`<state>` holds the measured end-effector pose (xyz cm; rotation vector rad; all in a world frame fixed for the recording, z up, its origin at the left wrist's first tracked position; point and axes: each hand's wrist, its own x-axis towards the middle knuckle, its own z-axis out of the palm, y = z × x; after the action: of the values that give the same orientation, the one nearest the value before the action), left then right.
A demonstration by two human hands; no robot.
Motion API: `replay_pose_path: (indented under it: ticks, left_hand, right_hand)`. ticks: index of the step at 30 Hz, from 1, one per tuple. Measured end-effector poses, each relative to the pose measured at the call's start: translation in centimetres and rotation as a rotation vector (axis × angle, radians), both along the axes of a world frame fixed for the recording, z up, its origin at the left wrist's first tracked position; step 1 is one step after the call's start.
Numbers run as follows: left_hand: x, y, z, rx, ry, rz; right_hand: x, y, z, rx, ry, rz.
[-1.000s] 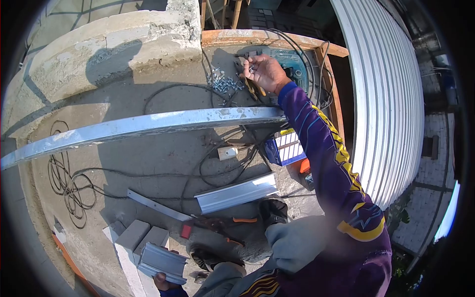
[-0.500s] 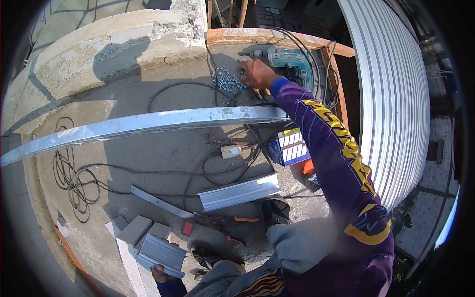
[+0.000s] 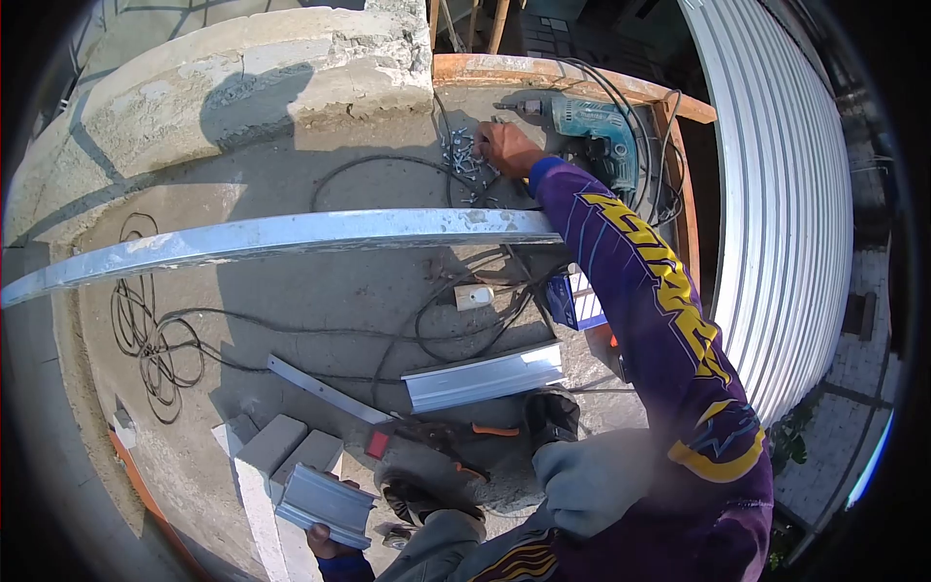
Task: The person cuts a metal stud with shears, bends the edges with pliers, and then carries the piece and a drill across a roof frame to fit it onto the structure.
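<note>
At the far end of my outstretched arm, my right hand [image 3: 509, 148] reaches into a pile of screws [image 3: 462, 155] on the concrete floor. Its fingers are curled together at the pile's right side, and what they hold, if anything, is hidden. A teal power drill [image 3: 593, 121] lies just beyond and to the right of that hand. Low in the view, my left hand [image 3: 323, 543] grips a short piece of ribbed metal profile [image 3: 325, 504], thumb on its near edge and other fingertips showing at its far side. Grey blocks [image 3: 270, 446] stand behind this piece.
A long metal bar [image 3: 320, 229] spans the floor between my hands. Near my feet lie another metal profile [image 3: 485, 376], a flat strip [image 3: 325, 388] and orange-handled pliers [image 3: 495, 430]. Black cable [image 3: 155, 354] loops around. A blue box [image 3: 572, 301] and corrugated sheet [image 3: 776, 194] are rightward.
My right hand has moved a little left, away from the drill and further over the screws. The whole view has shifted slightly. My left hand still grips the metal profile.
</note>
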<state>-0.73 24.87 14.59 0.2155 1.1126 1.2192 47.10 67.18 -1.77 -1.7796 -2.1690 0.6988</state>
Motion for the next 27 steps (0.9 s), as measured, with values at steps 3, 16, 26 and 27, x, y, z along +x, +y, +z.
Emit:
replay_pose_path:
  ticks: [3,16,26,27]
  left_hand:
    - [-0.2,-0.2,-0.1,0.007,-0.003,0.025]
    - [0.9,1.4,0.8,0.014,-0.009,-0.032]
    - [-1.3,-0.8,-1.6,0.109,-0.097,-0.005]
    - [-1.9,-0.6,-2.0,0.117,-0.087,-0.051]
  right_hand:
    - [1.2,-1.4,3.4,-0.079,0.34,-0.111]
    - [2.8,-2.3,2.4,-0.458,1.149,-0.315]
    - [1.9,-2.3,4.5,-0.731,2.056,-0.217]
    - [1.2,-2.1,5.2,-0.764,2.063,-0.275]
